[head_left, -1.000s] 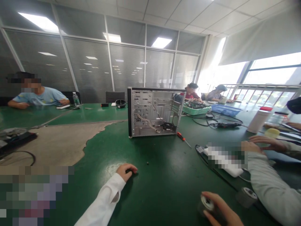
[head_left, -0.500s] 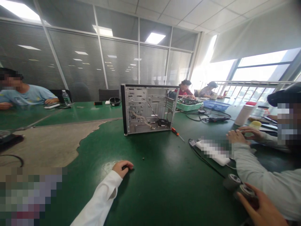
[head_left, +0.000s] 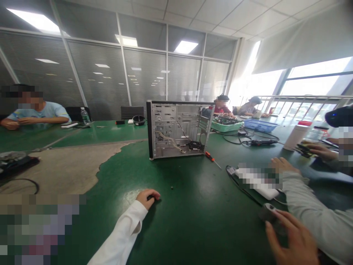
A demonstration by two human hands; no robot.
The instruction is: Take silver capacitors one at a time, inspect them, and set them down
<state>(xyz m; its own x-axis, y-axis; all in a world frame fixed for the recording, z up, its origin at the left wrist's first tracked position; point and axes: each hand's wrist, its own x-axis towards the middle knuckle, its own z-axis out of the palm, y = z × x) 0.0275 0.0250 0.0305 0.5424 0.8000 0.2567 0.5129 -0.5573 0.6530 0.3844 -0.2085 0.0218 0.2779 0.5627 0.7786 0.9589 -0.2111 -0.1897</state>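
My left hand (head_left: pixel 148 199) rests on the green tabletop (head_left: pixel 116 224), fingers curled. A small dark object (head_left: pixel 150 197) shows between them; I cannot make out its kind. At the lower right, my right hand (head_left: pixel 295 235) has thumb and fingers around a grey cylinder (head_left: pixel 268 213) with a silvery round top. Its lower part is hidden and blurred by the fingers. A tiny screw-like piece (head_left: pixel 172 187) lies right of my left hand. Farther back stands an open computer case (head_left: pixel 179 129) with loose cables and a fan inside. An orange-handled screwdriver (head_left: pixel 210 156) lies at its right corner.
On the right a white power strip (head_left: pixel 259 186) with a black cord lies near a co-worker's grey sleeve (head_left: pixel 306 198). Behind are a green basket (head_left: pixel 227 127), a blue basket (head_left: pixel 260 125) and a white bottle (head_left: pixel 298 136). Another person sits far left.
My right hand has moved left, and only one grey cylinder shows clearly where two stood side by side. My left hand stays in place. The co-worker's far hand now holds something dark.
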